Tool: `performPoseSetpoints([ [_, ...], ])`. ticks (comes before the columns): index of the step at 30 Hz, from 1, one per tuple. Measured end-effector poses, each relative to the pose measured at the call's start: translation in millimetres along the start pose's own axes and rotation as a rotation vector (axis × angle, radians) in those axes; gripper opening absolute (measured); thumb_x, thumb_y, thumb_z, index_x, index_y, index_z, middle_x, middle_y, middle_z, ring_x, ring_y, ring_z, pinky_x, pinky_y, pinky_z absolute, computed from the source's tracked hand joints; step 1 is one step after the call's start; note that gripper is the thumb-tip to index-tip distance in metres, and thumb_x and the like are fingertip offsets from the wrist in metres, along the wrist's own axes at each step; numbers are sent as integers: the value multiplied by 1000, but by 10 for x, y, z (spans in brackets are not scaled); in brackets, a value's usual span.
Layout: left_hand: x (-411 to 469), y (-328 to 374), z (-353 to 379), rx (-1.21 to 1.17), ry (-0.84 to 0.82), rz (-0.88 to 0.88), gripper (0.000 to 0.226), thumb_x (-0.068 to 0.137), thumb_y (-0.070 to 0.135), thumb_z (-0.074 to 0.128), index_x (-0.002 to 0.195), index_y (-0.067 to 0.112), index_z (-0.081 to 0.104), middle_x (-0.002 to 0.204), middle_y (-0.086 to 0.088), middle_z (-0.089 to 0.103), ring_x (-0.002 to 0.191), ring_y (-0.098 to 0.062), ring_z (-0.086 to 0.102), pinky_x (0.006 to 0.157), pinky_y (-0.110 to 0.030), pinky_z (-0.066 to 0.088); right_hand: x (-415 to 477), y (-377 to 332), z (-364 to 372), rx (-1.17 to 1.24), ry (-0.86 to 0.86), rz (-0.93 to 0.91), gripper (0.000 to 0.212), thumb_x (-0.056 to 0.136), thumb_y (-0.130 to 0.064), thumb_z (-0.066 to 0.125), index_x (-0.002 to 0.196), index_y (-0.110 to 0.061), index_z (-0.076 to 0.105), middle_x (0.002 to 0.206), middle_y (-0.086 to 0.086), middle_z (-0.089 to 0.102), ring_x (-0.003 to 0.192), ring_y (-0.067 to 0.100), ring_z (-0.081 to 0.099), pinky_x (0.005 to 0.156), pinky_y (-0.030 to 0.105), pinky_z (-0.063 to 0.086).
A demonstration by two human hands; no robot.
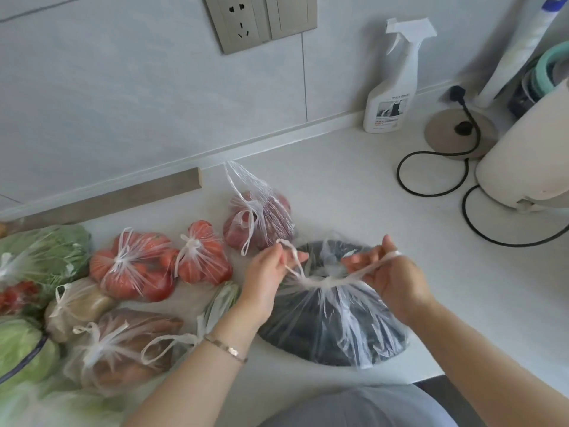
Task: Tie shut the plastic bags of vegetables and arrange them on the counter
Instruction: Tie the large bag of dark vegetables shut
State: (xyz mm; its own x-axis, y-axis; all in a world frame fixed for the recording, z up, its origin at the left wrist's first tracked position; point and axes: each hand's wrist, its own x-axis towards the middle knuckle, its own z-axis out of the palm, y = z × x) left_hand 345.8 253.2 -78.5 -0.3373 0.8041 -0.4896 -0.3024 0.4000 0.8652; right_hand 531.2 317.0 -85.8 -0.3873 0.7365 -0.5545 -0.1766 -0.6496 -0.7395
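Tied bags: several lie together at nine o'clock from the dark bag, each with its knot on top. I see tomatoes, green leaves and brown roots inside.
Left hand: at ten o'clock from the knot, fingers curled, pinching one handle strip. The strip runs tight to the knot.
Dark bag: sits on the counter near the front edge, at five o'clock from the middle of the view. I cannot tell which vegetable is inside.
Knot: the neck is gathered, and it seems only a first cross is made.
Right hand: at two o'clock from the knot, pinching the other handle strip, which passes over the fingers.
Risk: I think a hard pull can stretch or tear the thin strips. If one pinch slips, the half knot may open again. The full bag is also close to the edge and could slide toward six o'clock.
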Motion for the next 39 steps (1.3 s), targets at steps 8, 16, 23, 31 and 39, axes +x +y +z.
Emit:
performPoseSetpoints([
  [8, 45, 164, -30, 226, -180, 50, 37, 98, 12, 36, 63, 7, 47, 43, 9, 32, 39, -7, 27, 44, -20, 27, 19, -42, 89, -56, -62, -17, 57, 99, -14, 24, 43, -22, 28, 36, -9, 22, 34, 7, 15, 43, 26, 10],
  [16, 90, -92, -93, 721, -70, 160, 22, 93, 20, 50, 78, 16, 65, 57, 9, 52, 50, 0, 44, 59, -17, 39, -31, 67, -199, -693, 228, -109, 45, 99, -21, 34, 55, -12, 42, 50, 0, 39, 50, 18, 35, 49, 26, 35],
  [23, -67, -22, 367, 769, -344, 232, 25, 84, 23, 65, 81, -2, 62, 66, -3, 42, 59, -10, 40, 60, -22, 32, -43, -344, 246, -619, 32, -160, 27, 92, -12, 50, 71, -10, 66, 56, 7, 56, 52, 17, 53, 58, 28, 50],
  [31, -79, 35, 371, 311, -25, -12, 18, 88, 13, 58, 73, 15, 67, 36, 12, 38, 39, -3, 35, 46, -16, 39, -90, 108, 153, -921, -65, -250, 17, 87, -13, 59, 101, -12, 67, 95, 0, 67, 67, -5, 59, 61, 10, 48],
  [39, -106, 83, 404, 222, 98, -10, 19, 92, 16, 52, 89, 0, 61, 51, 6, 44, 46, -7, 38, 43, -13, 38, -47, 422, 329, -637, 124, -199, 29, 90, -12, 51, 62, -7, 59, 45, -8, 41, 38, 3, 34, 40, 12, 25],
])
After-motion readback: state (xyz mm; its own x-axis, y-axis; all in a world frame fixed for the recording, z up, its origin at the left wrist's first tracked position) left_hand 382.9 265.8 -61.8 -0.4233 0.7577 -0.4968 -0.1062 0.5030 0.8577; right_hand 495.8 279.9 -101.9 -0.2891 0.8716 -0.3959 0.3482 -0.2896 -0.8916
